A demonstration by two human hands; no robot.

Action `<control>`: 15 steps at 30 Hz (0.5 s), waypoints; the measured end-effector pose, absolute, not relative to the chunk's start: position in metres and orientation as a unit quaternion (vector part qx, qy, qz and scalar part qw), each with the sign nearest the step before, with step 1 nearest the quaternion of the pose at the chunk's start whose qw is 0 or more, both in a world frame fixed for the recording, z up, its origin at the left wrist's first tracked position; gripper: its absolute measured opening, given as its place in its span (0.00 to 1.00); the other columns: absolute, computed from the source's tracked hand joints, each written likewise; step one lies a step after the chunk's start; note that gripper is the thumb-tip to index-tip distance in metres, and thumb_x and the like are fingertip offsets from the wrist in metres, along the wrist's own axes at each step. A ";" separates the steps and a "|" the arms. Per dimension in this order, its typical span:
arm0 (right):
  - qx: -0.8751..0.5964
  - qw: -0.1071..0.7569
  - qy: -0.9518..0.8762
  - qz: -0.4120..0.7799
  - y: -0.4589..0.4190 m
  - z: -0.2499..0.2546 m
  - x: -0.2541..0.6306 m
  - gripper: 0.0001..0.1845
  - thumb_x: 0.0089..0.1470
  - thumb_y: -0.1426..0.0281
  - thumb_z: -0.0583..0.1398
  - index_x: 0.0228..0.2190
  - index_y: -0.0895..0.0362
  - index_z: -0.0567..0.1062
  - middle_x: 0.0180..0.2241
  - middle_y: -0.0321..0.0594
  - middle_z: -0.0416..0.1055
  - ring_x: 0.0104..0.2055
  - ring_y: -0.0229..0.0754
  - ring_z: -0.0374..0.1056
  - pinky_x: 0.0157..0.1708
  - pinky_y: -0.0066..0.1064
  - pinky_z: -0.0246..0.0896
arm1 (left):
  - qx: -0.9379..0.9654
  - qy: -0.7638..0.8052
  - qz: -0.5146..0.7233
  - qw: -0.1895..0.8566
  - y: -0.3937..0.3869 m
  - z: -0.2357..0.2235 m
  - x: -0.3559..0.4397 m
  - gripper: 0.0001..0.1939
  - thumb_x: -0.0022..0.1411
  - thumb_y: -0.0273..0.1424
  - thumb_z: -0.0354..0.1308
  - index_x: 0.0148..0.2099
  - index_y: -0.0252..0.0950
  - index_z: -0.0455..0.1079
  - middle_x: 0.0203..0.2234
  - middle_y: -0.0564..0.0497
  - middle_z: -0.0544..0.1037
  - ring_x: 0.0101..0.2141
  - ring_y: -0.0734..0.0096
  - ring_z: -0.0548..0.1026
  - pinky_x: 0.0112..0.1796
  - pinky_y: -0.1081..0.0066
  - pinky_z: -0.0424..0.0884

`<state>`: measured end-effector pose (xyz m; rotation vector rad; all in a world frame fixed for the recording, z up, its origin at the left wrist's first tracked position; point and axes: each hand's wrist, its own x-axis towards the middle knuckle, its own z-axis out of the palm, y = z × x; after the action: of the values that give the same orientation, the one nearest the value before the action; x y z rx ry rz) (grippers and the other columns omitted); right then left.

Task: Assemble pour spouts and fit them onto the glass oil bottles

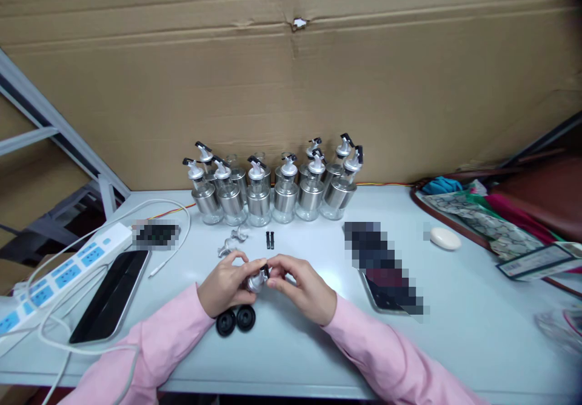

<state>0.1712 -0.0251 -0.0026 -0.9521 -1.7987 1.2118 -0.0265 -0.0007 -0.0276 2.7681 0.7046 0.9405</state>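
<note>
My left hand (230,281) is closed around a silver pour spout (255,282) low over the table. My right hand (302,284) pinches the small black flip lid (264,271) at the spout's top. Just below my left hand, two round black stoppers (246,318) lie side by side on the table. Beyond the hands are two small black clips (270,240) and a few loose silver spout parts (239,233). Behind them stand rows of glass bottles with steel bands (259,201), most topped with silver spouts and black lids.
A white power strip (68,274) with cables and a black phone (111,296) lie on the left. To the right are a partly blurred phone (377,296), a whitish oval object (445,239) and a brown bag (541,193). A cardboard wall (254,90) rises behind the table.
</note>
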 end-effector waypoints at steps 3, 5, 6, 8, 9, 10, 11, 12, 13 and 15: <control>-0.373 0.370 -0.712 0.466 -0.025 -0.002 0.171 0.05 0.51 0.71 0.58 0.33 0.58 0.70 0.26 0.36 0.67 0.29 0.37 0.62 0.32 0.28 0.57 | 0.916 0.233 0.317 0.072 -0.001 -0.028 -0.026 0.33 0.50 0.22 0.53 0.58 0.39 0.50 0.21 0.59 0.70 0.22 0.74 0.68 0.37 0.67 0.69; -0.372 0.369 -0.718 0.458 -0.026 -0.002 0.171 0.04 0.52 0.71 0.57 0.33 0.57 0.70 0.27 0.36 0.67 0.29 0.38 0.62 0.32 0.29 0.57 | 0.912 0.237 0.326 0.077 -0.002 -0.030 -0.026 0.33 0.49 0.21 0.53 0.57 0.40 0.51 0.21 0.58 0.70 0.23 0.72 0.68 0.33 0.69 0.69; -0.372 0.369 -0.721 0.453 -0.026 -0.002 0.171 0.04 0.52 0.71 0.57 0.33 0.57 0.69 0.27 0.36 0.67 0.29 0.38 0.62 0.32 0.29 0.57 | 0.909 0.240 0.330 0.082 -0.002 -0.030 -0.026 0.33 0.49 0.21 0.53 0.57 0.40 0.52 0.22 0.58 0.70 0.24 0.72 0.68 0.31 0.71 0.69; -0.374 0.368 -0.727 0.442 -0.026 -0.002 0.171 0.04 0.52 0.71 0.57 0.33 0.57 0.69 0.27 0.37 0.67 0.30 0.38 0.62 0.32 0.29 0.57 | 0.903 0.246 0.339 0.095 -0.003 -0.033 -0.025 0.33 0.47 0.21 0.54 0.56 0.40 0.53 0.23 0.57 0.70 0.24 0.73 0.68 0.28 0.74 0.68; -0.376 0.369 -0.729 0.438 -0.025 -0.003 0.171 0.04 0.53 0.71 0.56 0.33 0.58 0.69 0.27 0.37 0.67 0.30 0.38 0.62 0.32 0.29 0.57 | 0.900 0.247 0.344 0.101 -0.003 -0.034 -0.025 0.33 0.46 0.21 0.55 0.55 0.40 0.54 0.24 0.56 0.71 0.24 0.73 0.67 0.27 0.75 0.67; -0.379 0.368 -0.728 0.437 -0.025 -0.003 0.171 0.05 0.53 0.71 0.56 0.33 0.58 0.70 0.27 0.37 0.67 0.30 0.38 0.63 0.32 0.29 0.57 | 0.899 0.247 0.346 0.106 -0.003 -0.034 -0.024 0.33 0.46 0.20 0.55 0.55 0.40 0.54 0.25 0.56 0.71 0.24 0.73 0.68 0.26 0.76 0.67; -0.381 0.368 -0.726 0.439 -0.025 -0.004 0.171 0.05 0.52 0.71 0.57 0.33 0.58 0.70 0.27 0.37 0.67 0.29 0.38 0.63 0.32 0.29 0.57 | 0.898 0.247 0.348 0.109 -0.003 -0.035 -0.024 0.33 0.46 0.20 0.56 0.55 0.40 0.55 0.25 0.56 0.71 0.24 0.74 0.68 0.25 0.76 0.66; -0.384 0.367 -0.721 0.445 -0.024 -0.004 0.171 0.04 0.52 0.71 0.57 0.33 0.58 0.70 0.26 0.37 0.67 0.29 0.38 0.63 0.32 0.29 0.57 | 0.897 0.245 0.351 0.110 -0.003 -0.036 -0.024 0.33 0.45 0.20 0.56 0.55 0.40 0.55 0.25 0.56 0.71 0.24 0.74 0.68 0.25 0.77 0.66; -0.386 0.367 -0.715 0.453 -0.024 -0.004 0.171 0.04 0.51 0.71 0.58 0.32 0.58 0.70 0.26 0.36 0.68 0.29 0.38 0.63 0.32 0.29 0.57 | 0.897 0.244 0.353 0.110 -0.003 -0.036 -0.024 0.33 0.45 0.20 0.56 0.55 0.40 0.55 0.25 0.56 0.71 0.24 0.74 0.68 0.25 0.77 0.66; -0.391 0.369 -0.700 0.470 -0.024 -0.005 0.171 0.04 0.50 0.71 0.59 0.31 0.58 0.71 0.24 0.34 0.67 0.27 0.37 0.63 0.31 0.28 0.57 | 0.894 0.246 0.359 0.107 -0.003 -0.036 -0.023 0.34 0.44 0.20 0.55 0.55 0.40 0.54 0.24 0.56 0.71 0.24 0.73 0.68 0.24 0.77 0.66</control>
<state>0.1708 -0.0239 -0.0046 -1.0038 -1.7979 1.2052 -0.0230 -0.0028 -0.0357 2.6331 0.7232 1.0557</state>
